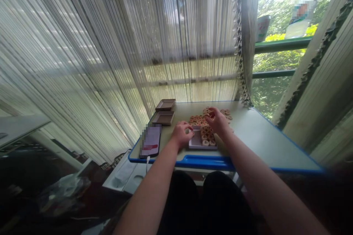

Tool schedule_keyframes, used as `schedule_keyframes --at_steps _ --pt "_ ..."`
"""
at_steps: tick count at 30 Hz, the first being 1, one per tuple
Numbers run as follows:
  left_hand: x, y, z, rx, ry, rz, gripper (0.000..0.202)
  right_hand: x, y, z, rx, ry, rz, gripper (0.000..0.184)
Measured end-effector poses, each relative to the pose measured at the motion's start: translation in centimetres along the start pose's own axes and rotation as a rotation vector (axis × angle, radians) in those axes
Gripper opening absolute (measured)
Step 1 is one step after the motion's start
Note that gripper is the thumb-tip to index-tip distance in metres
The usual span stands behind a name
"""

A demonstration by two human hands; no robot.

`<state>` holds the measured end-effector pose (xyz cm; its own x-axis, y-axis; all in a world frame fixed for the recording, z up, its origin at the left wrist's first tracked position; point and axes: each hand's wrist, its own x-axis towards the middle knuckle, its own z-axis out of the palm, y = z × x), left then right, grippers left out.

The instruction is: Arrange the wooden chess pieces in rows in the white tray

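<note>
A shallow pale tray (196, 142) lies near the front edge of a small table (256, 132), its right half filled with round wooden discs (208, 136). More discs lie loose in a pile (199, 119) behind it. My left hand (181, 133) rests curled on the tray's left rim, its fingers closed round something small that I cannot make out. My right hand (216, 119) hovers over the loose pile, pinching one disc between its fingertips.
Two brown trays (164, 111) sit at the table's back left, and a phone (150, 141) with a cable lies at the front left. The table has a blue rim (204, 162). Curtains and a window stand behind it. My knees are under the front edge.
</note>
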<state>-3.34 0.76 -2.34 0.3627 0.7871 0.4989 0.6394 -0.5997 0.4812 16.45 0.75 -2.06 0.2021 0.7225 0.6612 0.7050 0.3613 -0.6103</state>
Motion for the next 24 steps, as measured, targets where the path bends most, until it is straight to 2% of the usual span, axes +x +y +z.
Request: schedule_keyframes --at_steps 3,8,12,15,19,22,24 --pt "0.09 -0.18 0.09 -0.04 0.006 -0.032 0.02 0.0 0.02 0.06 -0.006 -0.011 0.001 0.035" --pt "0.09 -0.38 0.33 -0.081 -0.011 -0.034 0.011 0.06 -0.1 -0.03 -0.028 -0.016 -0.039 0.028" --pt "0.04 -0.29 0.24 -0.073 0.023 -0.068 0.015 0.13 -0.26 -0.23 -0.072 -0.017 -0.136 0.018" --pt "0.02 -0.24 0.26 -0.074 -0.011 -0.072 0.013 0.12 -0.31 -0.28 -0.066 0.008 -0.156 0.018" --pt "-0.04 -0.36 0.56 -0.068 -0.039 -0.071 0.009 0.12 -0.24 -0.16 -0.024 0.001 -0.112 0.018" --pt "-0.06 -0.5 0.74 -0.069 -0.053 -0.046 0.005 0.26 -0.1 -0.08 0.141 -0.021 -0.033 0.021" --pt "-0.06 -0.5 0.75 -0.077 -0.056 -0.035 0.005 0.4 -0.01 -0.12 0.257 0.009 0.019 0.022"
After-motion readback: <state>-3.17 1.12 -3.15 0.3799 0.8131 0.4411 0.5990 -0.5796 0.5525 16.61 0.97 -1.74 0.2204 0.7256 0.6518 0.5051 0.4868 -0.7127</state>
